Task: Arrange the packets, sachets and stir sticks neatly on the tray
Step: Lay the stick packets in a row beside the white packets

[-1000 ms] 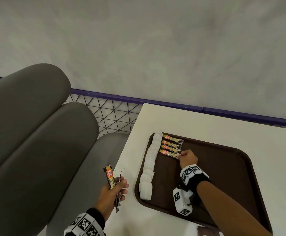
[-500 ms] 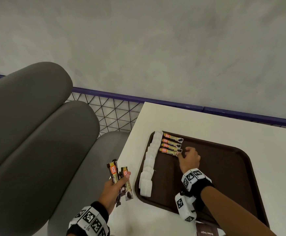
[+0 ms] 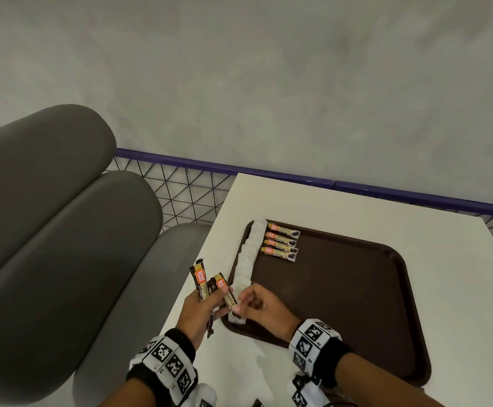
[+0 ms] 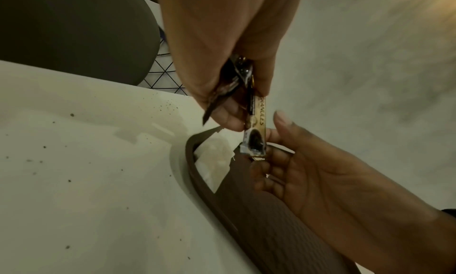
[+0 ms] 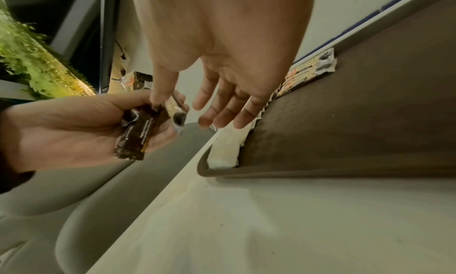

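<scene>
Head view: the left hand (image 3: 199,314) grips a fan of brown-and-gold stick packets (image 3: 213,287) over the white surface (image 3: 342,207) just left of the dark brown plastic tray (image 3: 356,289), whose right half is bare. Left wrist view: the right hand (image 4: 303,167) touches the lowest packet's end. Right wrist view: its fingers (image 5: 219,110) are spread, gripping nothing, above the white sachet row (image 5: 229,143) along the tray's left rim.

We wear black wristbands (image 3: 337,359) on both wrists, each ringed with white blocks printed with black square-patterned markers (image 3: 165,358).
</scene>
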